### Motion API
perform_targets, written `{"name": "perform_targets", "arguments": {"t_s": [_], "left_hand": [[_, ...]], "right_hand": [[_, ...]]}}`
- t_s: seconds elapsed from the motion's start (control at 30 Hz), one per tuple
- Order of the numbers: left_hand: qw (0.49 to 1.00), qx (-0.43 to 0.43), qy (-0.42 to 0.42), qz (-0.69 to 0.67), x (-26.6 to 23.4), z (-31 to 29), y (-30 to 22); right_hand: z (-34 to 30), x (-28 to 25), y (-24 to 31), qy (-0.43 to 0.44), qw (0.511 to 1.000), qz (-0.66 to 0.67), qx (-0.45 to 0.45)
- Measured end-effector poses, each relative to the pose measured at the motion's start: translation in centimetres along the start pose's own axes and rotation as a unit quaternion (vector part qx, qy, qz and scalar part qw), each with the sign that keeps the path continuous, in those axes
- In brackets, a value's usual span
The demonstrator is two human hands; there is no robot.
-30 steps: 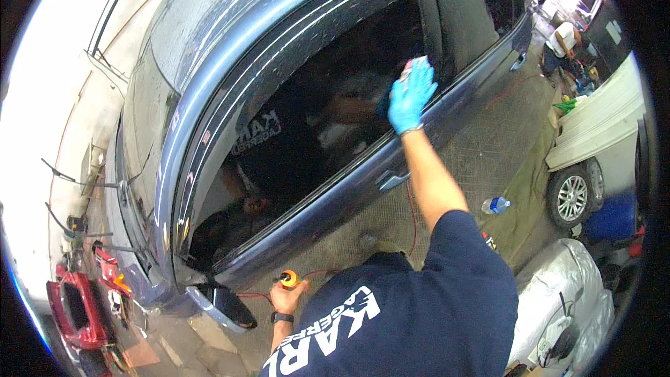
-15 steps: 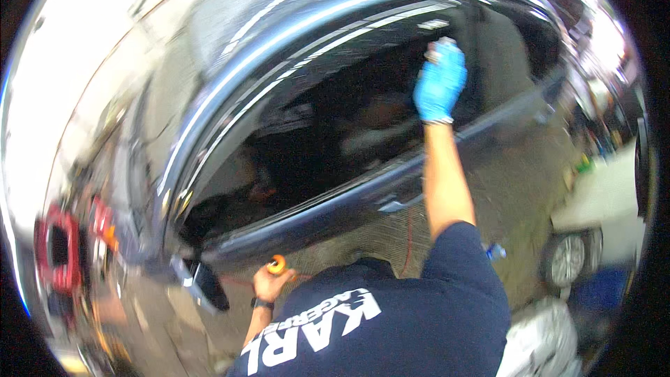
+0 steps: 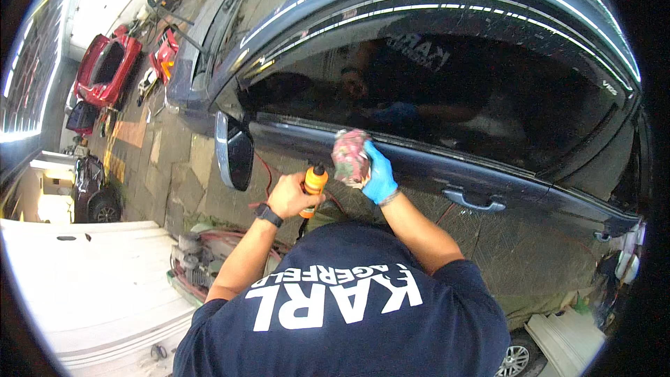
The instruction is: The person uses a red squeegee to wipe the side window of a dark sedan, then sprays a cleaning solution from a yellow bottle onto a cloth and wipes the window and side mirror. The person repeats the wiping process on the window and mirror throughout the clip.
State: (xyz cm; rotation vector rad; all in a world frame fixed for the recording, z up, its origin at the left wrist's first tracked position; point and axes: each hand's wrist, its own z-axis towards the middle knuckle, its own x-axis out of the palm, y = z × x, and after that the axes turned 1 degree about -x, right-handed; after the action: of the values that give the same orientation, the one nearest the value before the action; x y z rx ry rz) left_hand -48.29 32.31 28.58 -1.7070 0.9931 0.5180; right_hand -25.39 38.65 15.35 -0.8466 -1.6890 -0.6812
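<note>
My left hand (image 3: 287,197), bare with a dark watch at the wrist, is wrapped round an orange squeeze bottle (image 3: 315,180) with a black top. Close to its right, my right hand (image 3: 379,176) in a blue glove grips a bunched cloth (image 3: 351,157) patterned in pink, red and green. Both hands are in front of my chest, beside the lower edge of the dark window (image 3: 447,91) of a dark blue car. From this view I cannot tell whether the cloth touches the door. The glass reflects my shirt and the blue glove.
The car's side mirror (image 3: 235,152) juts out left of my hands, and a door handle (image 3: 474,199) lies to the right. A red hose (image 3: 264,171) runs across the floor. A large white panel (image 3: 91,279) fills the lower left; red car body parts (image 3: 106,70) stand beyond.
My right hand has come down and left from the upper right of the window, to beside the bottle. My left hand and its bottle have risen in the picture. The view has shifted.
</note>
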Motion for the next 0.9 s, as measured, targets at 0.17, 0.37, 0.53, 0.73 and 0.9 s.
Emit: {"name": "perform_targets", "arguments": {"t_s": [0.17,0.37,0.53,0.73,0.9], "left_hand": [[0.991,-0.054,0.04,0.114,-1.5,1.1,-0.6],[0.959,-0.098,0.077,0.256,-0.3,1.7,1.6],[0.961,-0.09,0.099,0.24,0.1,1.7,2.3],[0.964,-0.118,0.119,0.205,-0.1,1.4,2.2],[0.97,-0.131,0.1,0.178,0.3,0.3,4.4]], "right_hand": [[3.1,-4.1,-3.3,0.114,0.986,-0.03,0.121],[2.8,-2.8,-4.6,0.038,0.983,-0.01,0.179],[4.6,-4.6,-6.3,0.064,0.987,-0.025,0.145],[3.6,-4.0,-6.3,0.052,0.978,0.013,0.199],[4.5,-5.5,-7.7,-0.004,0.978,0.046,0.204]]}}
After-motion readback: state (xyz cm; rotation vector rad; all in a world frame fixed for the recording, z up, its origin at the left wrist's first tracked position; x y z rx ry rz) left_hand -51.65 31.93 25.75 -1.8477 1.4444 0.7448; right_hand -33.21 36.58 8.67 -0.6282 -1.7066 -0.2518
